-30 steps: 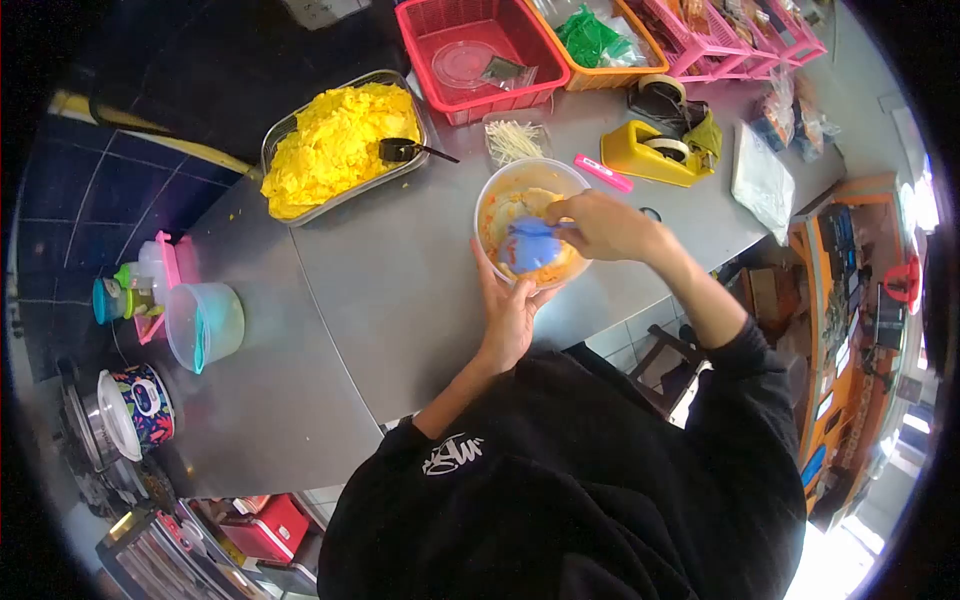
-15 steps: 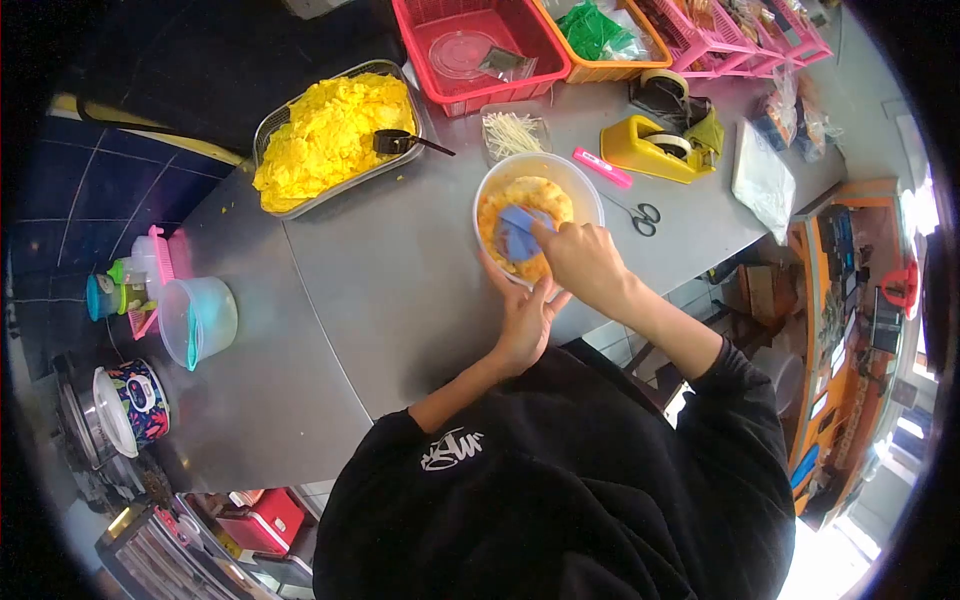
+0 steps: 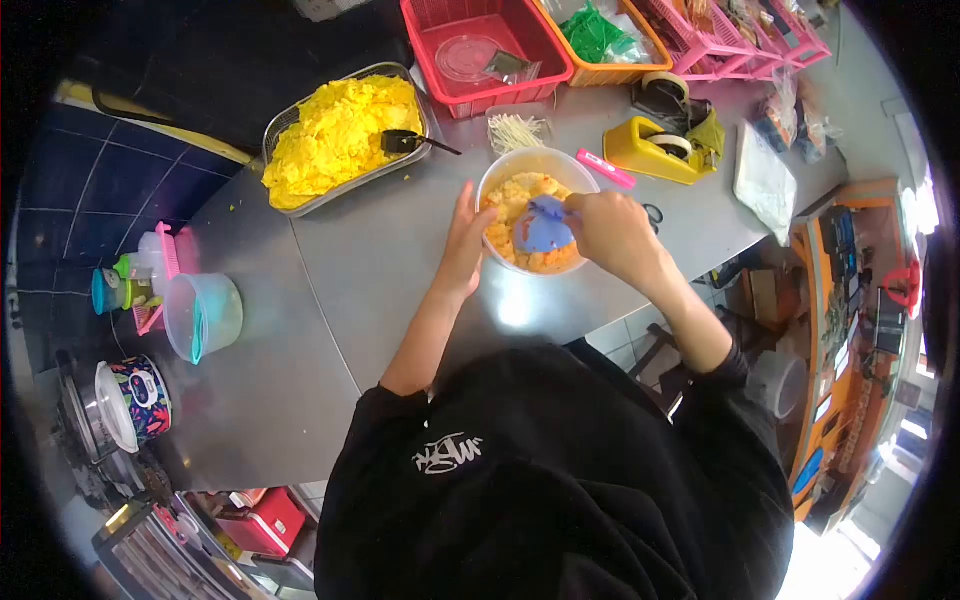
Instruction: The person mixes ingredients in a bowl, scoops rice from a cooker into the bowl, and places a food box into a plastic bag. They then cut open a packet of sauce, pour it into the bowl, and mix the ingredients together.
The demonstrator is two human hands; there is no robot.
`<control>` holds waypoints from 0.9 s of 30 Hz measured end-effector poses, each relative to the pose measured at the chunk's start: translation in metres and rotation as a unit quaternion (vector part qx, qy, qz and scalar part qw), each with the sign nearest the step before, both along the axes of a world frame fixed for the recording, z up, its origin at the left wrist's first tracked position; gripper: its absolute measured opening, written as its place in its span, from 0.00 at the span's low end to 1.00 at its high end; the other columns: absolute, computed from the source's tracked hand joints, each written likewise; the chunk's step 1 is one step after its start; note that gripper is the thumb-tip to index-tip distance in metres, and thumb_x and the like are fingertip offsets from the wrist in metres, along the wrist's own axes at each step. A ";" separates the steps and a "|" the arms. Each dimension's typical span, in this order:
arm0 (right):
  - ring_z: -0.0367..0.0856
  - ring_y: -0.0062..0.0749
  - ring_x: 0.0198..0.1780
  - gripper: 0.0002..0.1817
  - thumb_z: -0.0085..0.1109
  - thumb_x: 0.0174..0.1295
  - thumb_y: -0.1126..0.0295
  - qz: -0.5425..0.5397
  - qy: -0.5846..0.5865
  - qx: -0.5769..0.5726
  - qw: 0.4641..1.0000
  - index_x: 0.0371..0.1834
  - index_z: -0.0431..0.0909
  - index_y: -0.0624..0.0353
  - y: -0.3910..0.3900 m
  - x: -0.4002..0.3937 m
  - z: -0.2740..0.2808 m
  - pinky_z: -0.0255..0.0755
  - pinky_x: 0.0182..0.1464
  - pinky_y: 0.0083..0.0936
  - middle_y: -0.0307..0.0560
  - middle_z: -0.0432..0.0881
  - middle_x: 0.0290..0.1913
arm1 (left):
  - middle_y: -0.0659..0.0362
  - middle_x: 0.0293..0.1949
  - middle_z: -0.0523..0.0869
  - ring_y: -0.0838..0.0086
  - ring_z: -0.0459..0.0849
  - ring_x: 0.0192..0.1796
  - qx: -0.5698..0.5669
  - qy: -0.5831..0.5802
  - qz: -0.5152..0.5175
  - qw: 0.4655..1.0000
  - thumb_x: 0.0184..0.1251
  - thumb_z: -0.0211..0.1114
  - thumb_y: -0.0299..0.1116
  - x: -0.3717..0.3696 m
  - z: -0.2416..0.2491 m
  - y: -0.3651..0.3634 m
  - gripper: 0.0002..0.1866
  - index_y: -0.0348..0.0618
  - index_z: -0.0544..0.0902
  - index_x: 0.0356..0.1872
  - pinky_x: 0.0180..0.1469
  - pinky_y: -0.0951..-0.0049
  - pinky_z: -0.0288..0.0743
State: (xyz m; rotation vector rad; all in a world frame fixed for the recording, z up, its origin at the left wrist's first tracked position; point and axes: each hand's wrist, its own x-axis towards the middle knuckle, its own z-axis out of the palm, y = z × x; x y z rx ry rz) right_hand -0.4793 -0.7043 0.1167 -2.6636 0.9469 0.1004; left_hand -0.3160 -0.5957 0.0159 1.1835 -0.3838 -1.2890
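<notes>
A round, whitish plastic bowl [image 3: 492, 178] stands on the metal table, holding a crumbly orange-yellow mixture [image 3: 553, 262]. My left hand [image 3: 464, 245] grips the bowl at its left side, the thumb over the rim and the fingers along the outer wall. In my right hand [image 3: 615, 232] is a lavender-blue spatula [image 3: 541, 232], its broad blade pressed into the mixture. The fingers close round its upper end, so the handle is mostly hidden.
Left of the bowl, a tray [image 3: 299, 212] holds a yellow heap with a black scoop [image 3: 404, 141]. Behind are cotton-bud-like sticks [image 3: 516, 131], a pink marker [image 3: 606, 168], a yellow tape dispenser [image 3: 640, 150] and a red basket [image 3: 480, 105]. Partly hidden scissors [image 3: 654, 214] lie rightward.
My left hand has shifted from the bowl's near side to its left side. The spatula has moved right and turned within the mixture. My right hand has moved slightly right.
</notes>
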 end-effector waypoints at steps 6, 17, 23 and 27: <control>0.82 0.52 0.31 0.10 0.54 0.58 0.69 -0.004 -0.015 -0.040 0.999 0.40 0.82 0.56 0.010 0.019 -0.039 0.76 0.34 0.44 0.59 0.81 0.28 | 0.54 0.67 0.61 0.70 0.64 0.67 -0.051 0.025 -0.054 0.997 0.61 0.46 0.27 -0.006 0.001 -0.006 0.36 0.47 0.45 0.72 0.66 0.68 0.62; 0.80 0.58 0.31 0.15 0.52 0.61 0.70 -0.219 -0.084 0.032 0.972 0.51 0.74 0.55 0.057 -0.008 -0.054 0.73 0.34 0.48 0.62 0.79 0.25 | 0.53 0.72 0.42 0.54 0.59 0.69 0.001 0.195 0.009 0.981 0.62 0.43 0.20 -0.107 0.024 0.036 0.47 0.72 0.21 0.68 0.57 0.41 0.69; 0.79 0.56 0.40 0.15 0.55 0.58 0.71 0.057 -0.065 0.128 0.988 0.49 0.77 0.57 0.001 -0.023 -0.022 0.72 0.46 0.45 0.59 0.81 0.34 | 0.50 0.71 0.38 0.52 0.61 0.68 -0.114 0.215 0.047 0.969 0.60 0.39 0.13 -0.111 0.008 0.036 0.49 0.72 0.21 0.68 0.60 0.40 0.68; 0.79 0.50 0.44 0.13 0.57 0.56 0.72 0.124 0.046 0.158 0.978 0.46 0.79 0.56 -0.022 -0.029 0.017 0.71 0.49 0.40 0.55 0.83 0.39 | 0.46 0.66 0.54 0.50 0.67 0.64 -0.094 0.213 0.078 0.969 0.56 0.38 0.12 -0.107 0.022 0.037 0.42 0.59 0.37 0.70 0.59 0.43 0.73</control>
